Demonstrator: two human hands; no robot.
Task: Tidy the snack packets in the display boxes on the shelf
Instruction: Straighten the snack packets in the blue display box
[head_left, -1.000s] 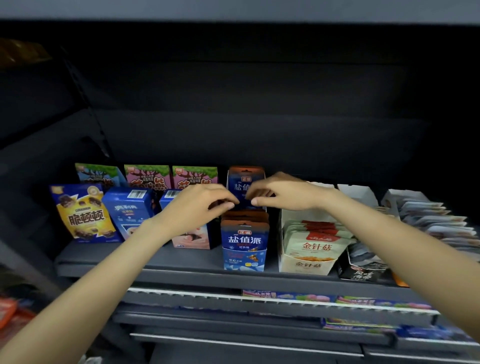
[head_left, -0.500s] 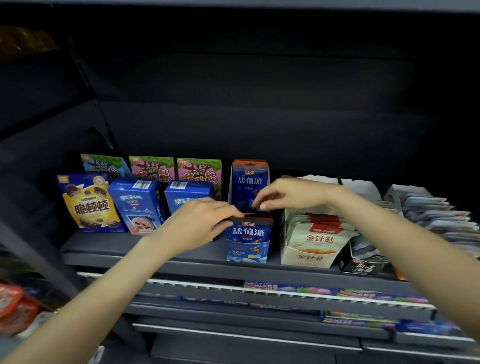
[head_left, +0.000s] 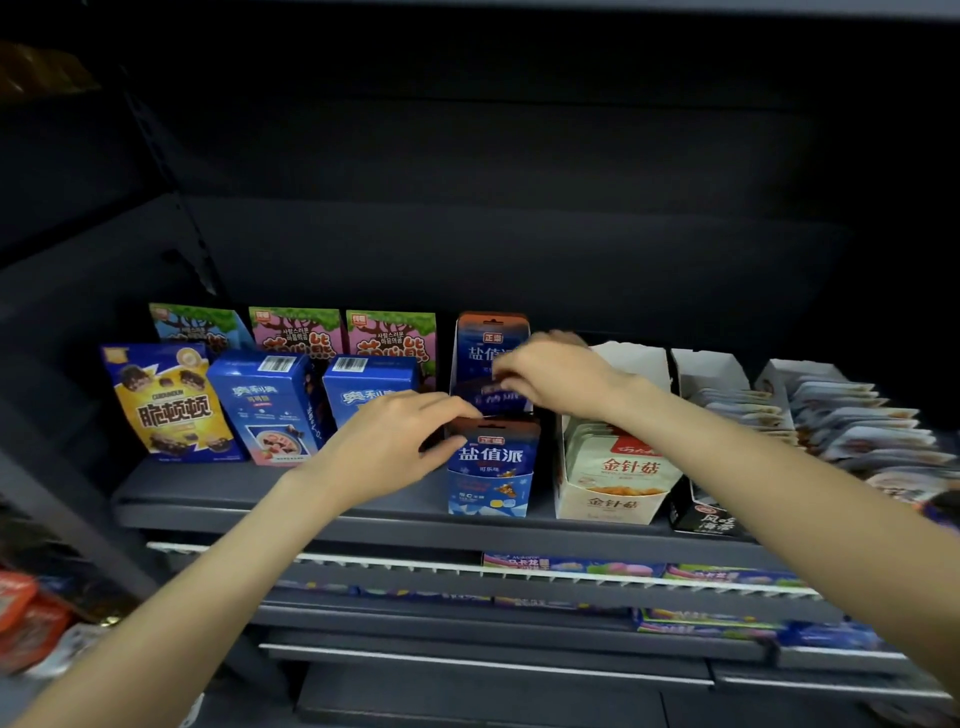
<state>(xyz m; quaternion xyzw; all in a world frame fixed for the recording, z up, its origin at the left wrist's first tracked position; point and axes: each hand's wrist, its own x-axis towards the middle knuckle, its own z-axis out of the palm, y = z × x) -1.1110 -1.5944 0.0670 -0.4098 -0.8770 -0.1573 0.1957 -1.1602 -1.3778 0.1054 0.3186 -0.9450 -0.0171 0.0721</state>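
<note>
A blue display box (head_left: 489, 496) of blue snack packets stands mid-shelf, and its tall back panel (head_left: 485, 332) rises behind. My left hand (head_left: 389, 441) reaches in from the left; its thumb and forefinger pinch the top left corner of the front blue packet (head_left: 493, 454). My right hand (head_left: 553, 376) comes from the right, fingers curled down onto a blue packet (head_left: 491, 397) further back in the same box. Just to the right stands a cream display box (head_left: 605, 501) full of pale packets with red labels.
Blue biscuit cartons (head_left: 265, 405), a yellow-and-blue bag (head_left: 166, 405) and pink boxes (head_left: 296, 332) fill the shelf's left side. White display boxes with fanned packets (head_left: 852, 415) and a black box (head_left: 701, 517) stand at the right. The shelf edge (head_left: 363, 525) runs below, above lower racks.
My left hand has dropped from the back packets to the front packet's top corner. My right hand stays on the packets further back. The view has shifted slightly.
</note>
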